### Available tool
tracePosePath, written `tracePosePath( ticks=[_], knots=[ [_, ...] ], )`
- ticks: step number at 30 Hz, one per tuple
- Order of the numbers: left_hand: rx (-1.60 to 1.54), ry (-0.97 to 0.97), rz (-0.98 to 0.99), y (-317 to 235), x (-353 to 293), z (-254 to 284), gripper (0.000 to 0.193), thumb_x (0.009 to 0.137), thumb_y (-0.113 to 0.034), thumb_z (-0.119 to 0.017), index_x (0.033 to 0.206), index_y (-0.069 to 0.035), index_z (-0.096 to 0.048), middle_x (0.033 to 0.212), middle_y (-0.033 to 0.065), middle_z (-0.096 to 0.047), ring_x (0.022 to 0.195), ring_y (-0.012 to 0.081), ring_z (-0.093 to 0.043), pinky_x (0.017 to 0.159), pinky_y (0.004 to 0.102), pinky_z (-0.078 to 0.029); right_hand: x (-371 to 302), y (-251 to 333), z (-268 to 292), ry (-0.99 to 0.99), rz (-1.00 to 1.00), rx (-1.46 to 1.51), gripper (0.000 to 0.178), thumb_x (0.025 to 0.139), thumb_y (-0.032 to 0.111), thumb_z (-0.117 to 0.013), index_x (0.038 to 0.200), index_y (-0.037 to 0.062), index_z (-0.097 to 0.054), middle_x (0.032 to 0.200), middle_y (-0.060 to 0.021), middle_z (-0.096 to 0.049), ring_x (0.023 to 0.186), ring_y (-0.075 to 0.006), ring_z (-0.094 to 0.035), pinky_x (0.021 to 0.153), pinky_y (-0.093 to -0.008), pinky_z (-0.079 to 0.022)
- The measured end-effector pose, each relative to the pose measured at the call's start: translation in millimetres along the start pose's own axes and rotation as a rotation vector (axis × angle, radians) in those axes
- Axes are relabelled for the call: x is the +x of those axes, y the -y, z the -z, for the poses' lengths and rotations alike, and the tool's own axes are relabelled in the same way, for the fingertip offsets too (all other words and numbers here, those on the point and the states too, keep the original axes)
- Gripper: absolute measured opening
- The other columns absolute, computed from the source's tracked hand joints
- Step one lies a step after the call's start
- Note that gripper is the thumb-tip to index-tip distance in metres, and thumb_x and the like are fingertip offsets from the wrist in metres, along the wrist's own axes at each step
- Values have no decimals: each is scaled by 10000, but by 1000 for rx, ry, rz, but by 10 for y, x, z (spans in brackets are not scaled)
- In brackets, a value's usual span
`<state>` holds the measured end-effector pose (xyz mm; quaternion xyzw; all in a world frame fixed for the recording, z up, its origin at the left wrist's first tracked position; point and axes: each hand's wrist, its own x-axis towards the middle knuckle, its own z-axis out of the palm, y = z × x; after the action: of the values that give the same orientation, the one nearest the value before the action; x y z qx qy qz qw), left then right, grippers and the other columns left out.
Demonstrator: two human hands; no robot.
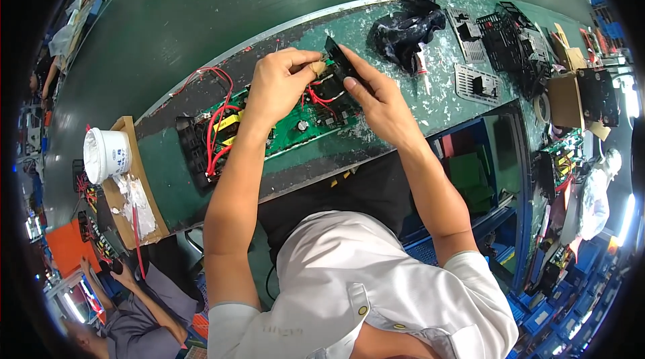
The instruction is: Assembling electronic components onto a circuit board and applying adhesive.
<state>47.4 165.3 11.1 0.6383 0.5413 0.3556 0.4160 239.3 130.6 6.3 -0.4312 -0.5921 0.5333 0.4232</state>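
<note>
A long green circuit board lies on the bench in front of me, with red wires, yellow-wrapped parts and a black end piece at its left end. Over the board's far side my left hand is closed, thumb and fingers pinching a small tan piece whose kind I cannot make out. My right hand grips a black flat panel, tilted up above the board's right end. The panel and my fingers hide part of the board there.
Beyond my right hand lie a crumpled black plastic bag, a tube and slotted metal plates. Black housings and a cardboard box stand farther right. At left, a white bucket sits by a cardboard tray; another person works lower left.
</note>
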Motion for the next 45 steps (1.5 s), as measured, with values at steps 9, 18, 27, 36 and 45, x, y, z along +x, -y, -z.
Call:
tracePosePath(
  ticks=[9, 18, 27, 36, 45],
  knots=[
    [139, -133, -116, -39, -63, -79, 177, 838, -111, -713, 971, 4, -732, 837, 145, -697, 699, 223, -680, 630, 316, -502, -49, 4, -36, -19, 9, -92, 482, 994, 52, -517, 1465, 29, -417, 1322, -104, -582, 1150, -113, -524, 1002, -259, -408],
    [65, -23, -25, -166, -22, -19, 402, 856, -40, -698, 1245, 1, -605, 1035, 116, -698, 846, 151, -684, 714, 278, -535, -4, -32, 13, -67, 16, -198, 490, 976, 57, -551, 1449, 22, -429, 1298, -152, -601, 1131, -152, -565, 973, -298, -443],
    [-804, 147, 83, -439, -302, 59, 889, 976, -660, -316, 1538, 3, -126, 1413, 249, -459, 1164, 240, -567, 952, 338, -473, 41, 376, -276, -176, 633, -807, 309, 729, 85, -768, 1023, 94, -671, 1029, -79, -601, 1084, -315, -555, 891, -419, -437],
    [-291, 89, -237, -277, -370, -117, 308, 862, 37, -640, 1170, 21, -632, 956, 124, -692, 791, 143, -665, 704, 286, -546, -100, 244, 106, -57, 246, -253, 101, 872, -26, -668, 965, -32, -706, 906, -67, -671, 887, -138, -606, 821, -261, -456],
    [-112, -165, -394, -257, -476, -166, 232, 779, 63, -709, 1001, 6, -679, 848, 126, -677, 719, 231, -668, 632, 310, -521, -148, 270, 90, -74, 80, -225, 111, 865, 98, -705, 888, -7, -679, 1212, -111, -546, 1138, -198, -519, 980, -317, -385]
  ],
)
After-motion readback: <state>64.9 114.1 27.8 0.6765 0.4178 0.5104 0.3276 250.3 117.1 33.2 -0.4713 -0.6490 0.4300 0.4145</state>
